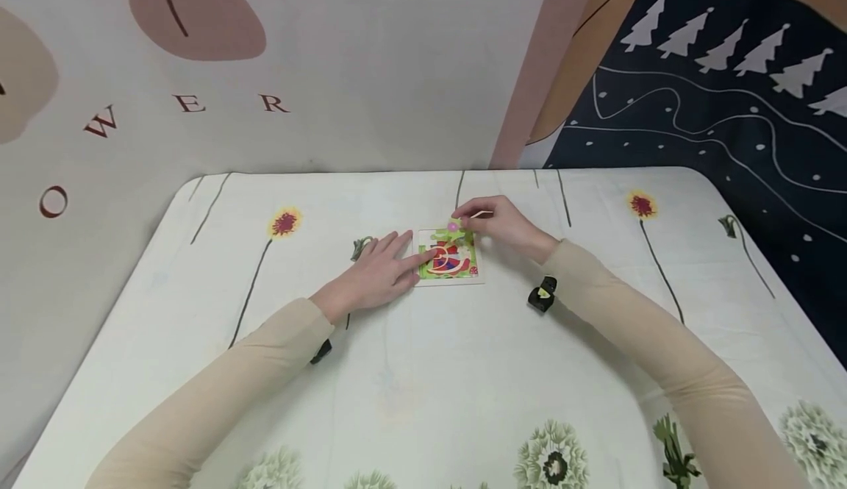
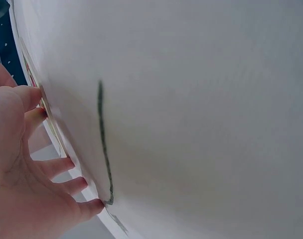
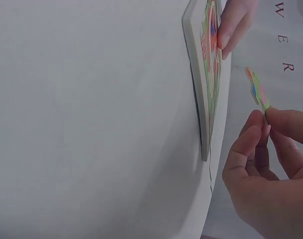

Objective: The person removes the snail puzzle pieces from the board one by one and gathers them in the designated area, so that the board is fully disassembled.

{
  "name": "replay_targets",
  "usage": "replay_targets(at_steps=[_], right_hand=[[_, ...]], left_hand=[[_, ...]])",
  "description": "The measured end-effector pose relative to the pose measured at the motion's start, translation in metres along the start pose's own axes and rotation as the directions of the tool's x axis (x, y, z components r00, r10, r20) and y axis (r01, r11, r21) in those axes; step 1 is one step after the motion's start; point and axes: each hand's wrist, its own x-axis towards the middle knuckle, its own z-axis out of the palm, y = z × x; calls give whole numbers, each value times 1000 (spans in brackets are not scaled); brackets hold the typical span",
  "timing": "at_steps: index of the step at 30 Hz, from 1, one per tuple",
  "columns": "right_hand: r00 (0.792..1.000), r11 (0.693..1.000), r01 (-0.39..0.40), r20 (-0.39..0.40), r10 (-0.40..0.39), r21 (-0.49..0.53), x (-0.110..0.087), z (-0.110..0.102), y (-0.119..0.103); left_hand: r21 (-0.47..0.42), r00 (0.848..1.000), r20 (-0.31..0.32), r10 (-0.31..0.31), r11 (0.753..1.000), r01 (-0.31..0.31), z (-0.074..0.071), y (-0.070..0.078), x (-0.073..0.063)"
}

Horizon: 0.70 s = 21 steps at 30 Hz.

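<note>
A small square jigsaw board (image 1: 480, 274) with a white border and a red, green and blue picture lies on the table. My left hand (image 1: 370, 274) is beside its left edge, fingers spread and fairly straight, with the index fingertip on the picture. Over the board's top right part, my right hand (image 1: 506, 226) pinches a puzzle piece (image 3: 259, 89) between thumb and fingertips. That piece is thin and green with pink, blue and orange patches. In the right wrist view it is held up off the board, its lower end hidden by the fingertips.
A white cloth (image 1: 423, 371) printed with flowers and stems covers the table. Behind it hangs a pale curtain (image 1: 397, 70) with letters, and a dark fabric (image 1: 695, 106) with white trees is at the right. A black wrist camera (image 1: 542, 295) sits under the right sleeve.
</note>
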Motion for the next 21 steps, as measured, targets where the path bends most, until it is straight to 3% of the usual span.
replay_targets(at_steps=[13, 21], right_hand=[[999, 1000, 0, -50, 0, -5, -11, -17, 5], [995, 999, -43, -85, 43, -5, -16, -33, 10]], left_hand=[[15, 999, -31, 18, 1000, -18, 3, -2, 0], [5, 999, -41, 18, 1000, -17, 3, -2, 0]])
